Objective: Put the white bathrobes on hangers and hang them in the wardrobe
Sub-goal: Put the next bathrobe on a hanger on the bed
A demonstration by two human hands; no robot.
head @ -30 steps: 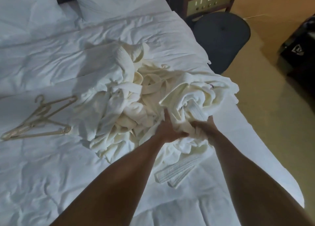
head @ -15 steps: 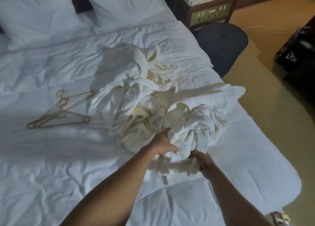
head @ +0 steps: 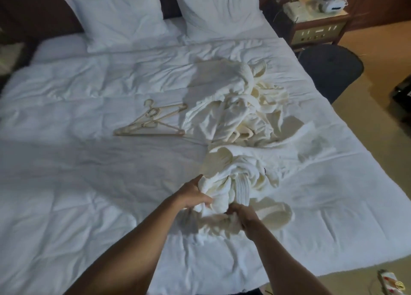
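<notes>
Both hands, left hand (head: 193, 194) and right hand (head: 244, 214), have fingers curled into a bunched, ribbed terry bathrobe (head: 235, 179) on the wrinkled white bed (head: 77, 183). A second crumpled bathrobe (head: 231, 107) lies beyond, beside thin beige hangers (head: 151, 122).

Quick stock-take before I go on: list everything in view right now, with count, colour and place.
bathrobe in hand: one, white, near bed edge, bunched up
bathrobe pile: count unclear, white, mid-bed beyond the held one
hangers: a few overlapping, beige, flat on the bed left of the pile
bed: one, white rumpled duvet
pillows: two, white, at the headboard
nightstand: one, brown, right of the bed head, small items on top
chair: one, dark, beside the bed's right edge
floor: tan, right of the bed
left hand: grips the near bathrobe
right hand: grips the same bathrobe, lower end
</notes>
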